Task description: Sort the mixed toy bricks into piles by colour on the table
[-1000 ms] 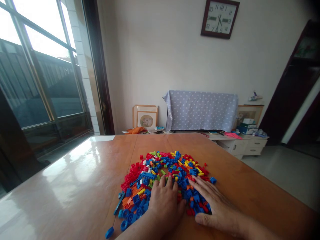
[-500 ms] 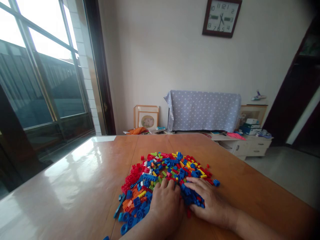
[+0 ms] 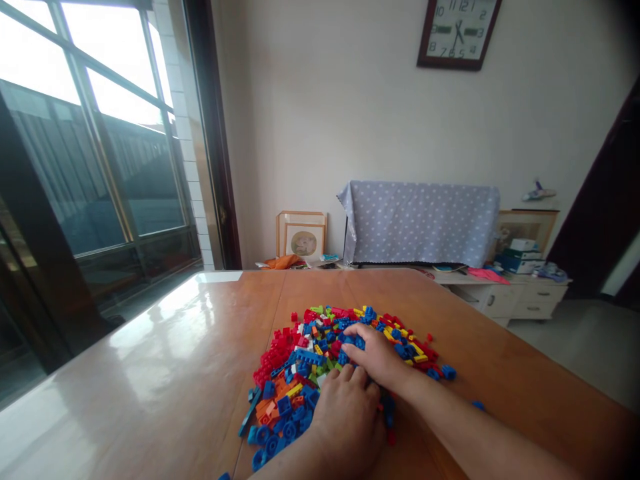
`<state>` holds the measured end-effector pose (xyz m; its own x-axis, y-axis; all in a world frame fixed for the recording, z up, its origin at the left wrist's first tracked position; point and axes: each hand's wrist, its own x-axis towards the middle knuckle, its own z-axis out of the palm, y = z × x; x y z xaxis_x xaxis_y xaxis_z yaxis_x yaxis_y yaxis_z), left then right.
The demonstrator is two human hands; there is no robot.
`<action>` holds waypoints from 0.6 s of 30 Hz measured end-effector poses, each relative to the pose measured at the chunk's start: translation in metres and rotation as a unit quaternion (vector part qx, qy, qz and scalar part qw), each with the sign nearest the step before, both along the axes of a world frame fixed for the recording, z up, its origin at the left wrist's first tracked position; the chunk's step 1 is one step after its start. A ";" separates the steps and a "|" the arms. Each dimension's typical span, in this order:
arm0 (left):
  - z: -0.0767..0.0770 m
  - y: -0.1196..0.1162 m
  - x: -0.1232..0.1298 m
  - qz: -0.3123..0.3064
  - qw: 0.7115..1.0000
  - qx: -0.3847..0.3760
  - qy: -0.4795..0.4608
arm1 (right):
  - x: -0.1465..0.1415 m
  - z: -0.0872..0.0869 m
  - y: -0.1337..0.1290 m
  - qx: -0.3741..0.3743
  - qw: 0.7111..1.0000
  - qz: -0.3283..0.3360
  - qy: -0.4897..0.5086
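Observation:
A spread heap of toy building bricks lies on the brown wooden table (image 3: 165, 373). My left hand (image 3: 347, 413) rests palm down at the near edge of the heap, its fingers curled and close together; whatever is under them is hidden. Reaching past it, my right hand (image 3: 377, 357) is over the middle of the heap, thumb and fingers apart around some blue bricks (image 3: 355, 342). Red bricks (image 3: 275, 353) form the left side, with orange bricks (image 3: 273, 407) and blue wheel-like pieces (image 3: 265, 437) nearer me. Yellow bricks (image 3: 417, 350) lie to the right.
A few blue bricks (image 3: 449, 372) lie loose at the right, and another blue piece (image 3: 479, 405) sits beyond my right forearm. Past the table stand a low white cabinet (image 3: 520, 300) and something under a dotted cloth (image 3: 420, 223). A window (image 3: 125, 133) is at the left.
My right hand has moved forward and left, from the blue bricks at the near right to the heap's middle. My left hand stays at the near edge. The view has turned slightly left.

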<state>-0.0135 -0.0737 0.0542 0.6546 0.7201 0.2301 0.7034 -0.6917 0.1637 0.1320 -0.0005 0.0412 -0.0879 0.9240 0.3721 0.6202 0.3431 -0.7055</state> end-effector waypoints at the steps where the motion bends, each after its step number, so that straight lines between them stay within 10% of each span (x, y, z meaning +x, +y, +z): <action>1: 0.001 0.000 0.000 -0.008 1.000 -0.001 0.003 | -0.007 0.005 0.002 -0.026 0.999 0.028 0.034; 5: 0.008 -0.003 -0.002 -0.041 0.999 -0.012 0.016 | -0.013 0.027 -0.006 -0.069 0.977 0.097 0.176; 9: 0.012 -0.006 -0.002 -0.045 0.998 -0.024 0.020 | 0.029 0.034 -0.017 -0.026 0.972 0.019 0.231; 15: 0.014 -0.009 0.001 -0.058 0.998 -0.014 0.004 | 0.135 -0.003 -0.011 0.054 0.935 -0.278 0.213; 18: 0.016 -0.010 0.001 -0.083 0.996 -0.013 -0.007 | 0.155 -0.029 -0.006 -0.003 0.938 -0.314 0.149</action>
